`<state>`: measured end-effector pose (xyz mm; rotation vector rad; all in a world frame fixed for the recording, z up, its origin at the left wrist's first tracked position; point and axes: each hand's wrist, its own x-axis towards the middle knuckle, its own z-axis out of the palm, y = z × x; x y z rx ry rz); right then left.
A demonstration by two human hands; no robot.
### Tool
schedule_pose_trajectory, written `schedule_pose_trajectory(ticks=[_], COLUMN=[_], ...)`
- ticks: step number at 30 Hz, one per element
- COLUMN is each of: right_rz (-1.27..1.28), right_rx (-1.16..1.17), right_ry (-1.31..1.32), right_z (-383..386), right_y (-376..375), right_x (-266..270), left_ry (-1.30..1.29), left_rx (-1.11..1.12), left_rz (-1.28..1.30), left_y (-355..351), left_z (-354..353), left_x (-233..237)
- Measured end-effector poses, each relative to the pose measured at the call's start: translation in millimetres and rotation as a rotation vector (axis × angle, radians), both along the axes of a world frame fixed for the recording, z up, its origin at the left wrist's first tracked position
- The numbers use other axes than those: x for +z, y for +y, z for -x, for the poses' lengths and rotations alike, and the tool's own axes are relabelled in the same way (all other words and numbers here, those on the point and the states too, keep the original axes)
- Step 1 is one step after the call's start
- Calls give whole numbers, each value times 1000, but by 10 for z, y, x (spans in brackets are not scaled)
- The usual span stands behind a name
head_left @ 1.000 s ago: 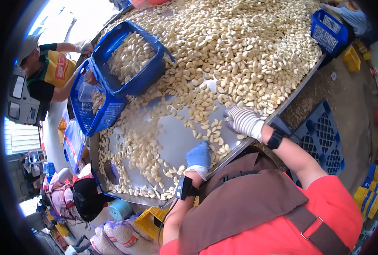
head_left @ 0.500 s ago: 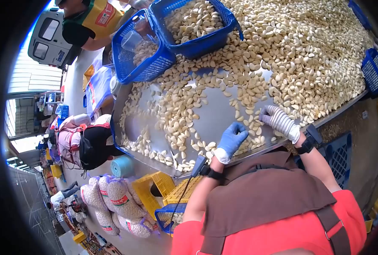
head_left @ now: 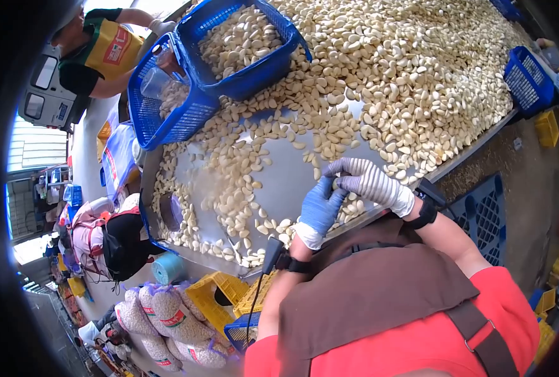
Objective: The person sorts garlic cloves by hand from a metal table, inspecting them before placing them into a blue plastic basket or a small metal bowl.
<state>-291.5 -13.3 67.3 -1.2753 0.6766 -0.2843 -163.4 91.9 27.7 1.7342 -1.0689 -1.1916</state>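
Observation:
My left hand (head_left: 321, 207), in a blue glove, is closed with its fingertips pressed together over the near edge of the steel table (head_left: 287, 179). Against those fingertips rests my right hand (head_left: 370, 182), in a grey-and-white striped glove, its thumb and fingers curled into a pinch. Whatever sits between the fingers is small and mostly hidden. Loose peeled garlic cloves (head_left: 234, 188) are spread around both hands, and a few lie just below the right hand.
A large heap of cloves (head_left: 405, 75) covers the far right. Blue baskets (head_left: 245, 85) stand at the back left, another blue basket (head_left: 528, 81) at the right edge. A co-worker (head_left: 100, 53) stands across the table. Filled mesh sacks (head_left: 172, 314) and yellow crates (head_left: 213, 295) are at lower left.
My hands were apart and now meet at the fingertips, the right having moved left to the blue-gloved one. The whole view has shifted, with the table and baskets lying further left.

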Motion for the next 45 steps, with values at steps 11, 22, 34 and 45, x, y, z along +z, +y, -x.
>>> schedule_pose_trajectory(ticks=[11, 22, 34, 45], right_rz=[-655, 533, 846, 1092], right_rx=[-239, 18, 385, 68], right_ry=[-227, 337, 1084, 915], right_z=[270, 864, 810, 339], right_y=[125, 105, -324, -888], right_x=[306, 309, -500, -617], left_ry=[0, -690, -842, -500], left_rx=[-155, -156, -697, -526], left_rz=[266, -61, 48, -255], left_y=[-126, -36, 96, -196], left_z=[-53, -214, -88, -238], left_x=[368, 386, -307, -177])
